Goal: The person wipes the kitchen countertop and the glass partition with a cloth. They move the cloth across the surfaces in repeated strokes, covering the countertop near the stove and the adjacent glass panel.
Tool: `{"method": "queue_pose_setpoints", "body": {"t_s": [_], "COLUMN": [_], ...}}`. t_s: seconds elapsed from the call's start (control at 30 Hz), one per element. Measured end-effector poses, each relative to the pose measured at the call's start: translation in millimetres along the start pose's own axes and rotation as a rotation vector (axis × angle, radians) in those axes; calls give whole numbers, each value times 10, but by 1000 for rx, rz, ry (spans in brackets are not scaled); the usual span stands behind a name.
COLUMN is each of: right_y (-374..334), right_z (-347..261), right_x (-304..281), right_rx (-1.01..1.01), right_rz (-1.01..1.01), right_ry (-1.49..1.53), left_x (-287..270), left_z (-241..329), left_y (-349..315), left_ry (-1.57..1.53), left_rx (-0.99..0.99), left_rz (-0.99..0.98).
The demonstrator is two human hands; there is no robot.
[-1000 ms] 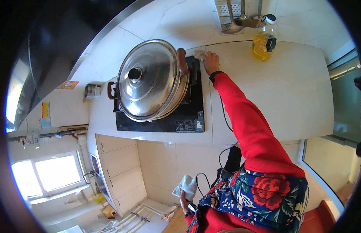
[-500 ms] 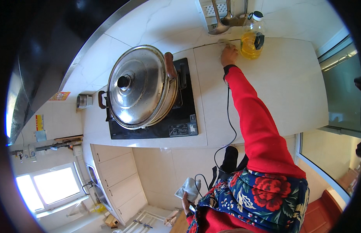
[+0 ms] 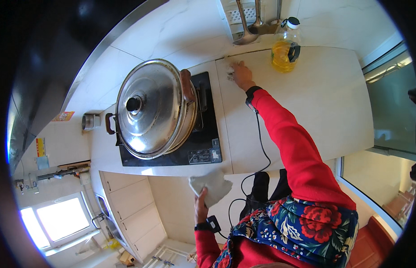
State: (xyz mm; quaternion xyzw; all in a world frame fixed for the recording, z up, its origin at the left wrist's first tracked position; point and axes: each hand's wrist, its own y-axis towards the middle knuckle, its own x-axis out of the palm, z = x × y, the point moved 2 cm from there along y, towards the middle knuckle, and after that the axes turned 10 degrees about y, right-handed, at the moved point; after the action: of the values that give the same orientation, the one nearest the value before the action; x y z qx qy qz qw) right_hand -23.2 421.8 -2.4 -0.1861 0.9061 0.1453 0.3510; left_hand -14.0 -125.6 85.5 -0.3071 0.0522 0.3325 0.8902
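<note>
My left hand [image 3: 201, 206] grips a pale grey cloth [image 3: 211, 186], holding it up in front of the counter's near edge. Farther off, my right hand [image 3: 242, 76] reaches down to the countertop [image 3: 301, 107], its fingers drawn together. A small, pale, crumpled thing [image 3: 230, 71] shows at those fingertips; its kind is not clear. To the right of that hand stands an oil bottle [image 3: 286, 49] with yellow oil, a white and black top and a dark handle. A large steel pot [image 3: 147, 111], its lid on, sits on the black cooktop [image 3: 208, 154] at the left.
Ladles [image 3: 247, 35] hang in a white utensil holder [image 3: 228, 20] at the back wall. A dark range hood [image 3: 60, 44] fills the upper left. A black cable [image 3: 265, 154] runs from my right wrist across the counter edge. Cabinets [image 3: 132, 210] stand at lower left.
My right hand has slid left along the back of the counter, away from the oil bottle, with the small pale thing. My left hand has risen toward the counter with the cloth.
</note>
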Motion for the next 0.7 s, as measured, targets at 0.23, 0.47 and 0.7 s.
{"method": "queue_pose_setpoints", "body": {"t_s": [0.23,0.47,0.7], "right_y": [184,502,663], "right_z": [482,508,-76], "right_x": [-262,-160,263], "right_rx": [289,368,405], "right_rz": [462,398,487], "right_ry": [194,411,470], "left_x": [800,964,1051], "left_z": [493,51,59], "left_y": [1013,1356,1309], "left_ry": [245,638,587], "left_rx": [45,52,113], "left_rz": [-121,193,331]}}
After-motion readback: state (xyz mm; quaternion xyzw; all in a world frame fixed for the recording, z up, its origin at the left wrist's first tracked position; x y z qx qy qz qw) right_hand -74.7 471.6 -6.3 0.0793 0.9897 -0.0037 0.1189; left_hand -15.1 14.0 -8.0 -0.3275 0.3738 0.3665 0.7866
